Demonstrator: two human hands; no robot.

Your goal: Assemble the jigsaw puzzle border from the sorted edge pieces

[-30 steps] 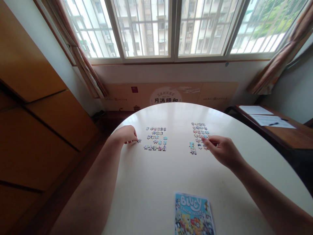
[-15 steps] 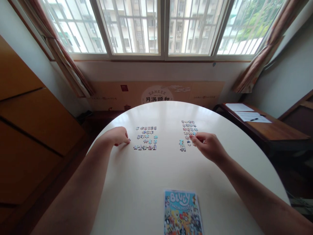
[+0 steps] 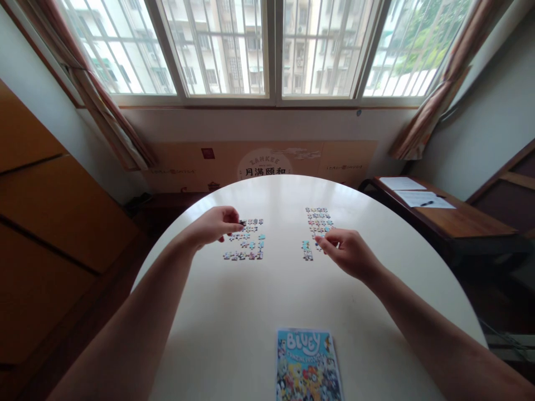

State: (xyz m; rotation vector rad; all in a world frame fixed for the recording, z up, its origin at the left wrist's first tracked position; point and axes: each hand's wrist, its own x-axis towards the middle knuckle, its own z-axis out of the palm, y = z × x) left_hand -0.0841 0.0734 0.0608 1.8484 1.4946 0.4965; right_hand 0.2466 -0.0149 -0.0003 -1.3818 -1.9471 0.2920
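Small jigsaw pieces lie in two groups on a round white table. My left hand (image 3: 218, 225) is over the upper left of the left group (image 3: 252, 255), thumb and finger pinched on a small dark puzzle piece (image 3: 242, 223). At the lower part of the right group (image 3: 320, 210), my right hand (image 3: 345, 248) has its thumb and fingers pressed together; whatever is between them is too small to make out, and the hand hides some pieces. A blue Bluey picture sheet (image 3: 308, 365) lies near the bottom of the view.
The round white table (image 3: 251, 312) stands before a barred window. To the right is a wooden side table (image 3: 468, 217) with papers (image 3: 424, 199) and a pen. An orange-brown cabinet (image 3: 42, 223) is at the left, and a printed cardboard panel (image 3: 175, 161) stands behind the table.
My left hand has moved right and up, from the table left of the pieces to over the left group, with a piece in its fingers. My right hand stays by the right group.
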